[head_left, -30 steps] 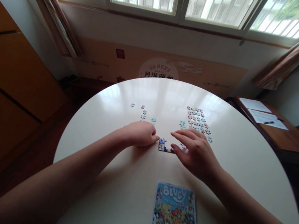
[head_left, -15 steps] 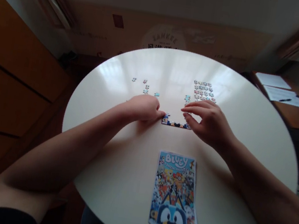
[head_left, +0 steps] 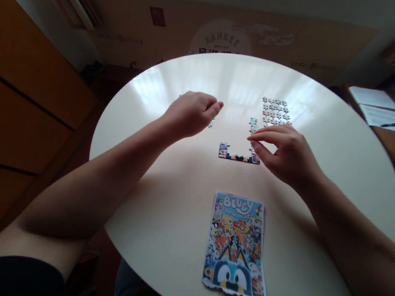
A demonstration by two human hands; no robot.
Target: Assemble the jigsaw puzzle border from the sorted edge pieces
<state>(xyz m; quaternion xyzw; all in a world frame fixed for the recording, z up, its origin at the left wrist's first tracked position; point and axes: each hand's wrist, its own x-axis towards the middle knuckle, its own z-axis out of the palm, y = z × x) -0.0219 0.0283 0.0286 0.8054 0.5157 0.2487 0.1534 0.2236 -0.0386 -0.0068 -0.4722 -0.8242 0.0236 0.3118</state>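
Note:
A partly joined jigsaw puzzle lies on the white table, with a bottom row and pieces rising at both sides. My right hand is at its right side, thumb and forefinger drawn into a pinch; anything between the tips is too small to make out. Above them, a short strip of light-blue puzzle pieces shows beside the fingers. My left hand is closed, held over the loose pieces at the left and covering most of them. Whatever its curled fingers may hold is hidden.
Rows of loose puzzle pieces lie beyond my right hand. Nearer me is a torn-edged Bluey picture sheet on the oval table. Papers and a pen rest on a brown side table at the right.
My left hand has left the puzzle's left side and moved up and away over the loose pieces. My right hand's fingertips have come closer together. The camera view has shifted slightly.

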